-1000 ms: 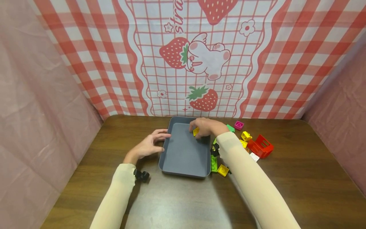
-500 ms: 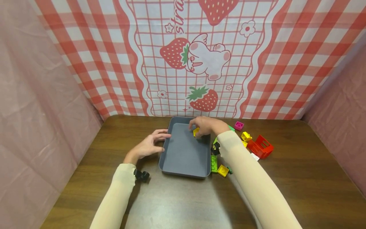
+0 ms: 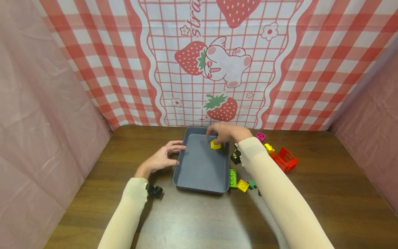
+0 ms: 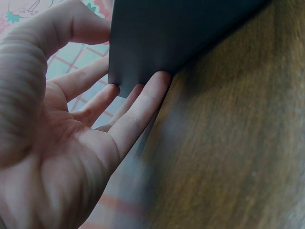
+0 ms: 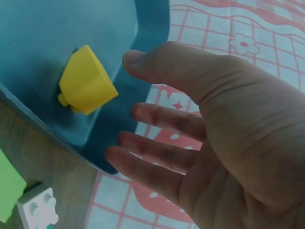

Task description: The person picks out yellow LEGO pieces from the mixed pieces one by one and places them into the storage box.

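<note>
A yellow toy brick (image 3: 216, 144) with slanted faces lies in the far right part of the grey tray (image 3: 200, 169). In the right wrist view, the brick (image 5: 88, 81) sits apart from the fingers of my right hand (image 5: 228, 124), which are spread and hold nothing. From the head view, that right hand (image 3: 228, 132) is over the tray's far right corner. My left hand (image 3: 159, 158) rests against the tray's left side with relaxed fingers. In the left wrist view, its fingertips (image 4: 159, 78) touch the tray's dark outer wall (image 4: 157, 38).
Right of the tray lie a light green brick (image 3: 233, 178), a yellow square brick (image 3: 243, 186), a dark green piece (image 3: 252, 184), a red piece (image 3: 284, 160) and a magenta brick (image 3: 260, 137). My right sleeve (image 3: 273, 180) hides part of this area. A patterned cloth (image 3: 186, 86) hangs behind the table.
My right hand has let go of the yellow brick, which now lies in the tray. That hand has moved slightly up and right. The left hand stays in place.
</note>
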Action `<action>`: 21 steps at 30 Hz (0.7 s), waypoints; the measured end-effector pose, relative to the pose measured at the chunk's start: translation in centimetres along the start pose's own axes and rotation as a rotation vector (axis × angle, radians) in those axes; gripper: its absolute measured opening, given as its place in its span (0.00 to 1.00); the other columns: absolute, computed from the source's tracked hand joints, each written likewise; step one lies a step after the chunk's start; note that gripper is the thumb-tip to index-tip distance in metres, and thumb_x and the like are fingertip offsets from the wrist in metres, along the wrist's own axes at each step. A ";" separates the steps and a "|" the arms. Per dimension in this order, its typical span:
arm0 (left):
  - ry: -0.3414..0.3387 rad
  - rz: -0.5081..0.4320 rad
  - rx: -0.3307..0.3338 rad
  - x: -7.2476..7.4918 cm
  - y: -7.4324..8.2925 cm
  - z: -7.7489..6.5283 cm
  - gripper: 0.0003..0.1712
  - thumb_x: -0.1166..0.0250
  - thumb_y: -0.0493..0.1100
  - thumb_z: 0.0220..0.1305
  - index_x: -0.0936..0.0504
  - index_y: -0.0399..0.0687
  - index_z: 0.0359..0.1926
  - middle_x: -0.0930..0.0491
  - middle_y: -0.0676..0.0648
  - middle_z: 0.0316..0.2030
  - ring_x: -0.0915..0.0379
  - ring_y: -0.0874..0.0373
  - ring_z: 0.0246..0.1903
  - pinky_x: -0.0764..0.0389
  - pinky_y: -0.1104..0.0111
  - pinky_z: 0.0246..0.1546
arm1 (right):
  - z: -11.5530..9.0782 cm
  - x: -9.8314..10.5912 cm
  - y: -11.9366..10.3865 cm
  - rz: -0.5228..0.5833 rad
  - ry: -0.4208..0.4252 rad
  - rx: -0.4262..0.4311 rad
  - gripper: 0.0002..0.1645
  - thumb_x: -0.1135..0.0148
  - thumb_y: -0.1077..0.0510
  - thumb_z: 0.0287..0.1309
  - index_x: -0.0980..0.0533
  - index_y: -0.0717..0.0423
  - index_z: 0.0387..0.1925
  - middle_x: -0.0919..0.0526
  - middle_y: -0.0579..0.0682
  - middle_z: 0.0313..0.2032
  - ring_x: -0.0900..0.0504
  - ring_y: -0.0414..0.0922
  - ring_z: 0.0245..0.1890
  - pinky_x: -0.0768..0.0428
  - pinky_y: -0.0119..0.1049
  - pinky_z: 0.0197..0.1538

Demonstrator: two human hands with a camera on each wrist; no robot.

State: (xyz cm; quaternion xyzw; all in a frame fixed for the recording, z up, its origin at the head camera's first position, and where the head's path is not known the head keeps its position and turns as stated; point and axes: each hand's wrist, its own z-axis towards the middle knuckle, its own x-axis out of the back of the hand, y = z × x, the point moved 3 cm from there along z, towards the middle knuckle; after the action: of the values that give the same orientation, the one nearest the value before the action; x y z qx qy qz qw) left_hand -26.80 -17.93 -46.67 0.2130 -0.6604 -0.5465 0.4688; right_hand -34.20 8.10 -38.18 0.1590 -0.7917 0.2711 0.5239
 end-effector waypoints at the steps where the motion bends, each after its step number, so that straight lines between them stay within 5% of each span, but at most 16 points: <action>1: -0.002 -0.001 -0.005 0.0 0.0 0.0 0.36 0.35 0.26 0.55 0.27 0.37 0.67 0.46 0.40 0.76 0.42 0.36 0.71 0.30 0.40 0.65 | 0.0 0.1 0.0 0.003 0.000 -0.007 0.27 0.33 0.58 0.60 0.23 0.49 0.61 0.22 0.59 0.62 0.24 0.55 0.60 0.18 0.50 0.57; 21: 0.001 -0.003 -0.008 -0.1 -0.1 0.0 0.36 0.35 0.27 0.54 0.27 0.36 0.67 0.45 0.40 0.76 0.42 0.35 0.71 0.28 0.41 0.63 | -1.1 0.7 0.6 0.038 0.008 -0.013 0.25 0.33 0.59 0.60 0.24 0.50 0.60 0.23 0.59 0.63 0.25 0.57 0.61 0.20 0.52 0.58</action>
State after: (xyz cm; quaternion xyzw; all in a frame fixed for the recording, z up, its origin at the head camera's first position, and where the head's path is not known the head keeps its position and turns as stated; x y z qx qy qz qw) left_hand -26.79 -17.88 -46.81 0.2122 -0.6576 -0.5499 0.4693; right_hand -33.98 9.29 -37.33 0.1394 -0.7941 0.2765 0.5230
